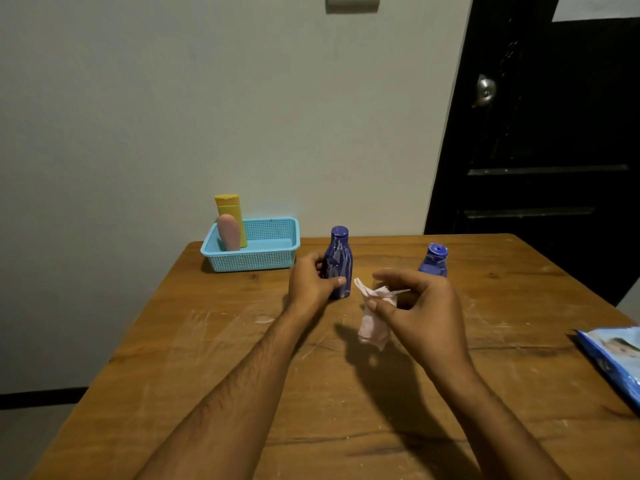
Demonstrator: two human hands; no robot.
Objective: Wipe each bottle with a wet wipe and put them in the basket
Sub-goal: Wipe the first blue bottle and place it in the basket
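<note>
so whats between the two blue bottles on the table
In the head view, the right hand pinching the crumpled wet wipe sits between the streaked blue bottle and the far blue bottle.

You had open wooden table (207, 358) before the light-blue plastic basket (256, 259); its right half was free, yellow bottle (230, 211) and pink bottle (229, 232) crowding the left.
</note>
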